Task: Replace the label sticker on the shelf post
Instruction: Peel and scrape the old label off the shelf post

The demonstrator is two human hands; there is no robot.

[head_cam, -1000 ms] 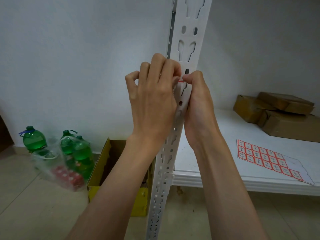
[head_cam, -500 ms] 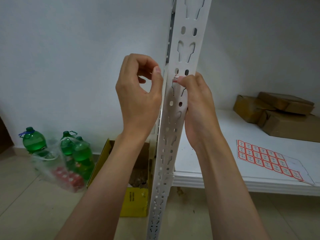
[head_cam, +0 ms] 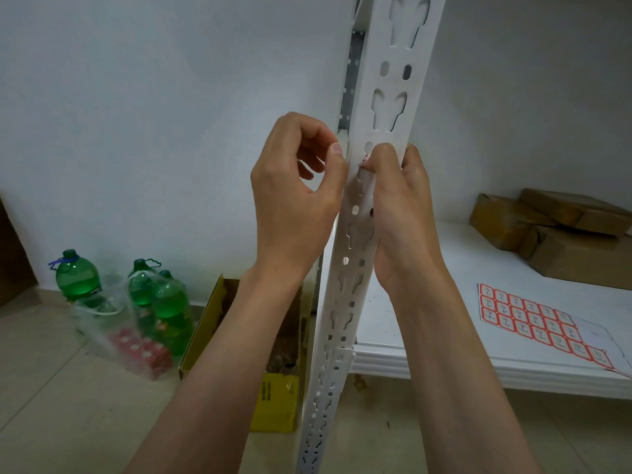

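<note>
Peeling the old label off a white shelf post appears to be the step in hand. Far left of the fingers, on the floor, stand green bottles (head_cam: 77, 278) beside a clear plastic bag (head_cam: 136, 333), then an open yellow box (head_cam: 273, 401).

Next comes the left hand (head_cam: 294, 203), raised just left of the post. Its fingers are curled with the thumb tip meeting the forefinger tip at the post's left edge; whether they pinch anything is too small to tell.

Between the two hands rises the shelf post (head_cam: 383, 107), white metal punched with slots and holes, leaning slightly to the right toward its top.

Against the post's front sits the right hand (head_cam: 400, 213), its fingertips (head_cam: 383, 155) pinching a tiny crumpled red-and-white scrap, the label sticker (head_cam: 365, 163), which sits right at those tips and touches the post face. How much of it clings to the metal cannot be made out.

Well right of the fingers and lower, on the white shelf (head_cam: 444, 367), lies a sheet of red stickers (head_cam: 543, 325); brown cardboard parcels (head_cam: 554, 230) lie behind it.

The next move likely calls for pulling the scrap fully free, then taking a fresh label from the sheet.
</note>
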